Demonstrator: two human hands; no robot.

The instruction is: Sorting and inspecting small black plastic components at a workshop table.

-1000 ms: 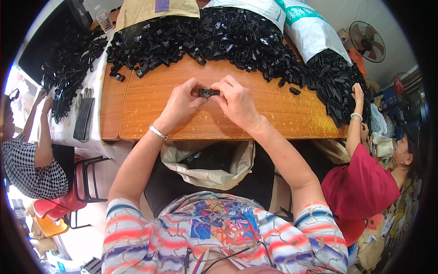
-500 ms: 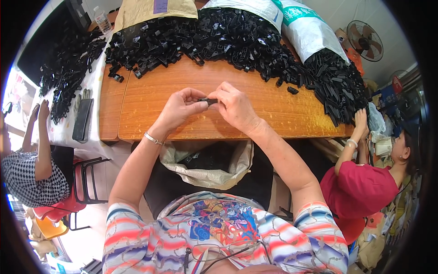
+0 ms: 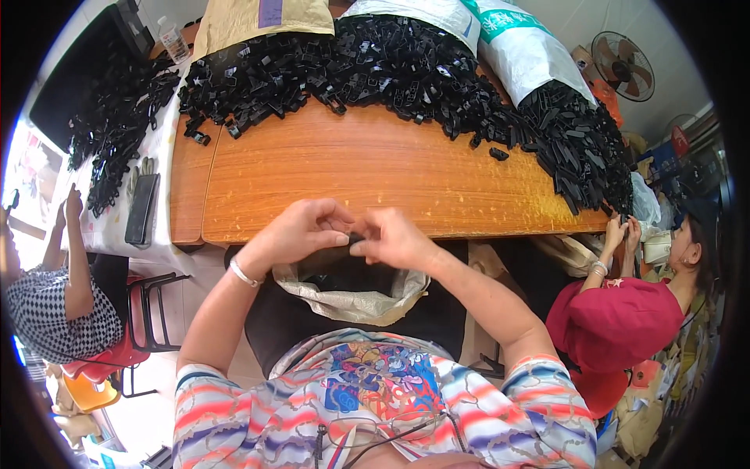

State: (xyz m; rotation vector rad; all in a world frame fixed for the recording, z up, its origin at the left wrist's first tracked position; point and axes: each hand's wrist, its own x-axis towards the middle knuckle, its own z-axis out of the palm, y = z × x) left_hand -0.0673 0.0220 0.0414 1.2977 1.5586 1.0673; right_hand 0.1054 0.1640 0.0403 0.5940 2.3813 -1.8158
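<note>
My left hand [image 3: 301,230] and my right hand [image 3: 394,238] meet at the near edge of the wooden table [image 3: 351,176], fingertips pinched together on a small black plastic part [image 3: 355,238] that is mostly hidden between them. They hover just over an open sack [image 3: 351,293] in my lap, which has dark pieces inside. A long heap of black plastic parts [image 3: 375,70] runs along the far side of the table and down its right end.
A second heap of black parts [image 3: 117,117] lies on a white-covered table to the left, beside a dark flat device [image 3: 142,209]. A person in a checked top [image 3: 55,305] sits left; a person in red [image 3: 617,320] sits right. Sacks [image 3: 523,55] and a fan [image 3: 621,66] stand behind.
Both hands have drawn back together from the middle of the table to its near edge, above the sack, still pinching the small black part. The person in red has lowered their hands.
</note>
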